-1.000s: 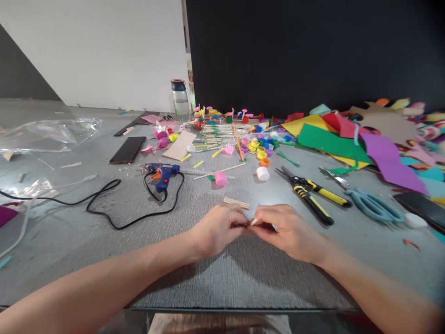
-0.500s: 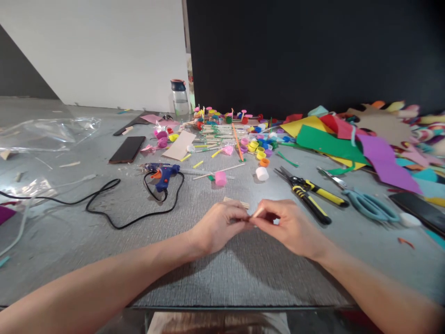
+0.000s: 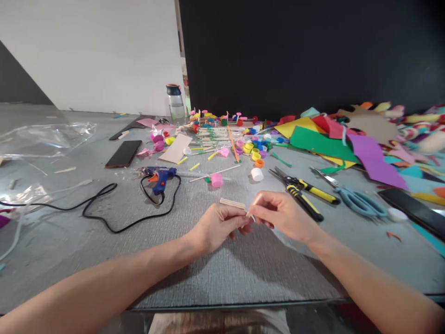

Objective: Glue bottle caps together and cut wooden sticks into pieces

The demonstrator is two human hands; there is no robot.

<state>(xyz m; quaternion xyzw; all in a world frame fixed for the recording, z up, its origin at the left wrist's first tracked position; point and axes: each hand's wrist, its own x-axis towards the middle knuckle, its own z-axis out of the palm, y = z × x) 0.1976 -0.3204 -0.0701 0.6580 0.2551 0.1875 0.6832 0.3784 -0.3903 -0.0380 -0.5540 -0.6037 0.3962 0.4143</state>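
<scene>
My left hand and my right hand meet above the grey table, fingertips pinched together. Between them they grip a short wooden stick whose pale end pokes up from the right thumb and forefinger. The left fingers curl shut around the stick's other end, which is hidden. Just beyond the left knuckles a small bundle of wooden sticks lies flat on the table.
A blue glue gun with a black cord lies to the left, a black phone behind it. Yellow-handled cutters and blue scissors lie right. Coloured paper sheets, several bottle caps, a bottle sit behind.
Both hands have lifted slightly and drifted away from me. The stick's end tilts up more between the right fingers. The camera view has shifted a little to the right.
</scene>
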